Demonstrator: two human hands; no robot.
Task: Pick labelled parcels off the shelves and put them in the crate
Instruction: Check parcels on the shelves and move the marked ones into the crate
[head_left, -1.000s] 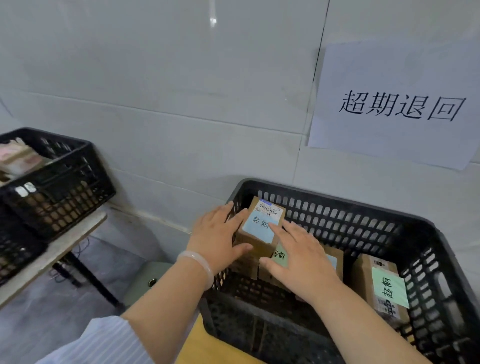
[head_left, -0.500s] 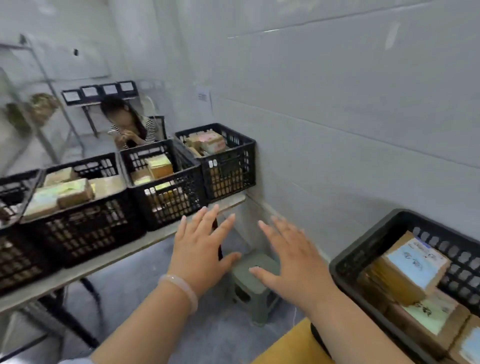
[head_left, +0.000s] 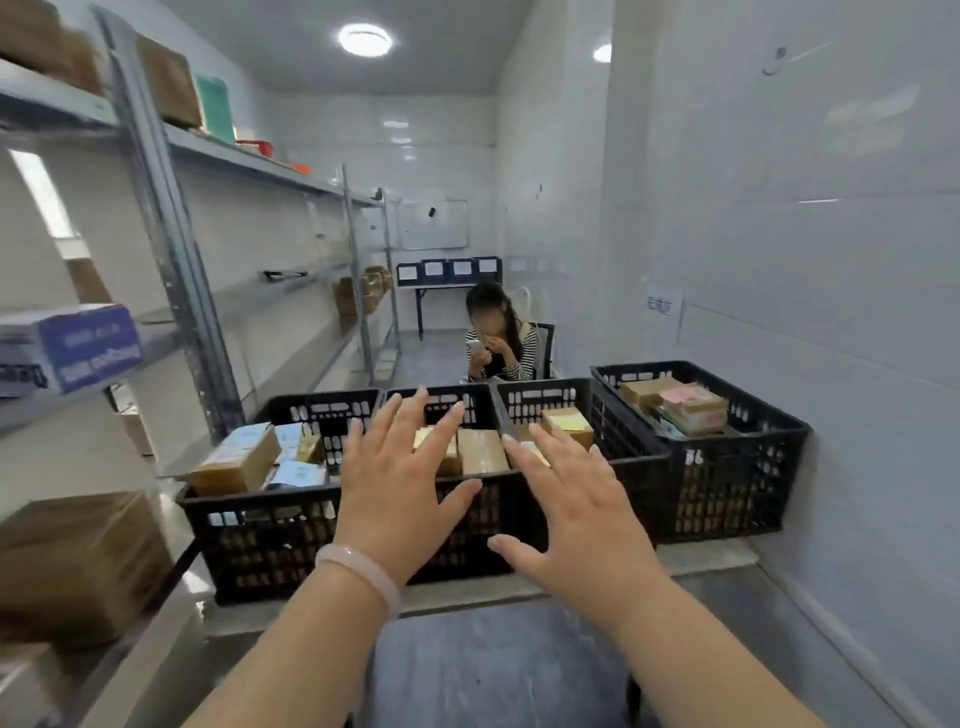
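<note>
We see both hands held out ahead, palms down, fingers straight and spread wide, holding nothing. The left hand (head_left: 400, 483), with a pale bracelet (head_left: 358, 564) on its wrist, hovers in front of the second crate (head_left: 485, 512); the right hand (head_left: 576, 509) hovers just beside it, before the join of that crate and the third crate (head_left: 644, 493). We cannot tell whether either hand touches a crate.

Four black lattice crates stand side by side on a pale table (head_left: 711, 556). The leftmost crate (head_left: 260, 540) holds a tilted brown parcel (head_left: 239, 460) with a pale label, resting on others. In the second crate lie plain brown parcels (head_left: 483, 449), partly hidden by our fingers. The third holds a yellow-labelled parcel (head_left: 566, 421), and the rightmost crate (head_left: 737, 483), next to the tiled wall, holds a pink-labelled parcel (head_left: 691, 400) on top of a small pile.

Along the left run metal shelves (head_left: 171, 223). A blue and white box (head_left: 67, 348) sits on a middle level, a large cardboard box (head_left: 78, 561) lower down, and more brown parcels (head_left: 363, 296) farther along. Behind the crates a seated person (head_left: 498, 338) looks at a phone
</note>
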